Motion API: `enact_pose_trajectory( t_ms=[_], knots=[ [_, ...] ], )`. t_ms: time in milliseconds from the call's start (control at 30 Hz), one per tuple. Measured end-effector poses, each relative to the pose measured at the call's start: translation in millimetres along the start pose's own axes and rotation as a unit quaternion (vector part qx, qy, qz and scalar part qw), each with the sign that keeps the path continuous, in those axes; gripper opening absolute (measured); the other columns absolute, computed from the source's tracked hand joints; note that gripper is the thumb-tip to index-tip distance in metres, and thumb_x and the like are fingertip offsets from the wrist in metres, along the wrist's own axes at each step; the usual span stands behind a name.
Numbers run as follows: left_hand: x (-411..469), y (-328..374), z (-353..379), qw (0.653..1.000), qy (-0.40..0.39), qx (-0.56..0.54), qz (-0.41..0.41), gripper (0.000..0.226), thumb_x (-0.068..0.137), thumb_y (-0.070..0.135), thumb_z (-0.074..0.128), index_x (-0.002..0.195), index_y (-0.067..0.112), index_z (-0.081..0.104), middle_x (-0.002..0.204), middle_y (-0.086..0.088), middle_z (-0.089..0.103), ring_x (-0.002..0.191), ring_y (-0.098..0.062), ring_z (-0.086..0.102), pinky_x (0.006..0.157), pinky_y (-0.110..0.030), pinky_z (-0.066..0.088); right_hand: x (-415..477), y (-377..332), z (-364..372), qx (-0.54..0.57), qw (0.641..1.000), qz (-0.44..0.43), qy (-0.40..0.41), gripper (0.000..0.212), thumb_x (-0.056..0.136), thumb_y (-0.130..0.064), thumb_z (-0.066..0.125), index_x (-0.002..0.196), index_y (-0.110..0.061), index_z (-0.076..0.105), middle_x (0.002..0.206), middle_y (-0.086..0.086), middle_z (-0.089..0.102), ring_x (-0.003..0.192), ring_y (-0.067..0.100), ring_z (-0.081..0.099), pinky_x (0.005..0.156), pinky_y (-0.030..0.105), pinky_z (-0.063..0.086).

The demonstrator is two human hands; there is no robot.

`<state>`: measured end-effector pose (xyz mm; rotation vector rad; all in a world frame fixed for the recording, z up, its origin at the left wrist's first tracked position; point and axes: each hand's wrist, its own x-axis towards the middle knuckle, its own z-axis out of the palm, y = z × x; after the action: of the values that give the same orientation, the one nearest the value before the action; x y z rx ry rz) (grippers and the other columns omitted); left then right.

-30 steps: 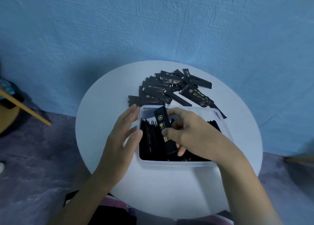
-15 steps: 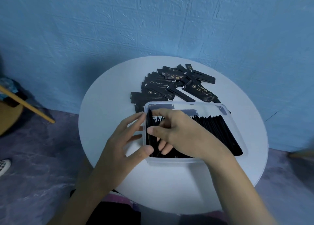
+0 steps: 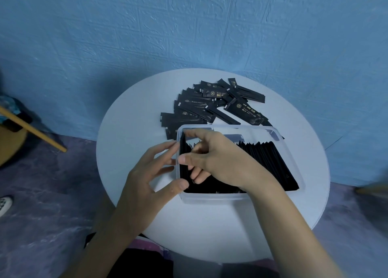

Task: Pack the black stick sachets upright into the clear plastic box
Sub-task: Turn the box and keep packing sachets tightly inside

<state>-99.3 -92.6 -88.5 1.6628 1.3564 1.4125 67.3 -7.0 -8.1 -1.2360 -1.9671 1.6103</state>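
In clear box (image 3: 231, 196): slim black sachets (image 3: 273, 164), right hand (image 3: 220, 162) pinching.

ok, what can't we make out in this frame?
Head view only.
- packed sachets: count hidden by right hand.
- right hand's grip: fingers curled out of sight.
- nearest loose sachets: blurred behind the box wall.
- object at right edge: blurred, cut off.
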Motion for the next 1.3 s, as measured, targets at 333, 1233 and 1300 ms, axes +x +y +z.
enact_pose_trajectory(
  t_ms=[333,1233,1300],
  knots=[
    [-1.3,2.5,0.5,0.994,0.025,0.088,0.06,0.043,0.089,0.039,0.063,0.129,0.024,0.064,0.139,0.007,0.057,0.127,-0.007,0.057,0.098,-0.017,0.049,0.2,-1.4,-5.8,-0.024,1.0,0.003,-0.011,0.062,0.094,-0.016,0.071,0.149,-0.018,0.043,0.081,0.009,0.061,0.056,0.014,0.062,0.055,0.026,0.055],
    [15.5,0.7,5.9,0.98,0.001,0.186,0.074,0.031,0.101,0.04,0.038,0.118,0.037,0.064,0.141,0.008,0.043,0.099,-0.007,0.058,0.079,-0.013,0.043,112.8,9.4,-112.4,-0.49,0.859,0.112,0.097,0.013,0.085,-0.02,0.068,0.088,-0.008,0.068,0.081,0.009,0.069,0.074,0.03,0.062,0.059,0.027,0.042],
    [15.1,0.7,6.1,0.98,0.009,0.184,0.069,0.025,0.099,0.04,0.04,0.115,0.036,0.059,0.139,0.009,0.045,0.1,-0.006,0.059,0.074,-0.015,0.045,113.2,12.1,-114.9,-0.483,0.863,0.12,0.087,0.018,0.085,-0.018,0.067,0.071,-0.009,0.058,0.068,0.007,0.058,0.07,0.029,0.054,0.053,0.026,0.036]
  ],
)
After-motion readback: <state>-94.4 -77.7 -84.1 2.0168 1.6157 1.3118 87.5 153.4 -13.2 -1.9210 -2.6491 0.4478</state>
